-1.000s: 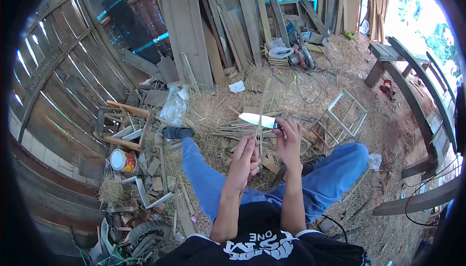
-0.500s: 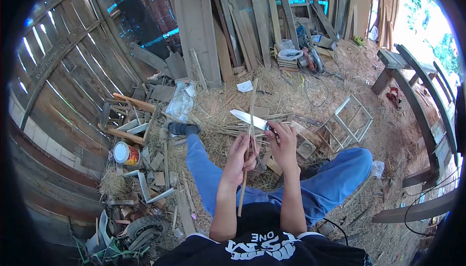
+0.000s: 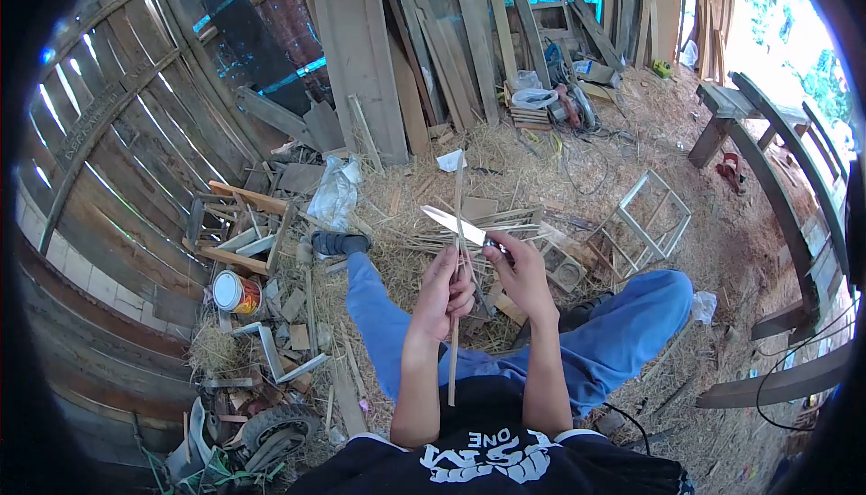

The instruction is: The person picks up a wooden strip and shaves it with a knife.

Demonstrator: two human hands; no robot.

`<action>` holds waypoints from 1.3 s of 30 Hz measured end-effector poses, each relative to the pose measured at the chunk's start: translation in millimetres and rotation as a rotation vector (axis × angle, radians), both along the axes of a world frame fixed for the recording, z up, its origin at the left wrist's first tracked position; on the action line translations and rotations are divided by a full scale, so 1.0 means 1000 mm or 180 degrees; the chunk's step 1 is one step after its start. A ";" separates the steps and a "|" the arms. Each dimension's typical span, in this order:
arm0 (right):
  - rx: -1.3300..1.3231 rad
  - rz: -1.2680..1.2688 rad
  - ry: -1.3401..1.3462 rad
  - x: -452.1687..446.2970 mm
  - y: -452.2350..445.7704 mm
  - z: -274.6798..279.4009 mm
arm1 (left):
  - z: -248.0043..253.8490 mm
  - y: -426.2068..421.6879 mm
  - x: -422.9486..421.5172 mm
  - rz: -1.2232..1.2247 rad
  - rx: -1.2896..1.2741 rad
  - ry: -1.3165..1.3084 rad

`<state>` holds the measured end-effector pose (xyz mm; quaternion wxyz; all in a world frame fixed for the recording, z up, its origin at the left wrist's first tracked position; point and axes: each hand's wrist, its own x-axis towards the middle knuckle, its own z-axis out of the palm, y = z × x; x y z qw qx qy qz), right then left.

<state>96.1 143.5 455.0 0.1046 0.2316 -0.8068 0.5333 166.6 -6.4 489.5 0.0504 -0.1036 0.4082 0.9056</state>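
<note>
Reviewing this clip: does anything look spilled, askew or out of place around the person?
Shavings lie strewn widely underfoot, which looks untidy. What looks like a tyre at lower left seems odd in a woodworking space. Nothing odd in the grip: the left hand holds a strip, the right hand a knife.

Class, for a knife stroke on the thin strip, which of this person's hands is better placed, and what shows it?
The right hand, most likely: it holds the knife by the handle, its blade crossing the thin strip. The left hand looks busy steadying the strip, gripping it below the blade.
</note>
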 end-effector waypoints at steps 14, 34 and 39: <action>-0.0163 -0.0146 0.0603 0.001 -0.010 -0.001 | 0.001 -0.008 0.004 -0.0484 0.0224 -0.0122; 0.0054 -0.0570 0.0881 -0.018 0.009 -0.018 | 0.003 0.005 0.023 -0.0462 -0.0131 -0.0671; -0.0011 -0.0715 0.0792 -0.013 0.005 -0.020 | -0.015 0.002 0.012 -0.0900 -0.0028 -0.0266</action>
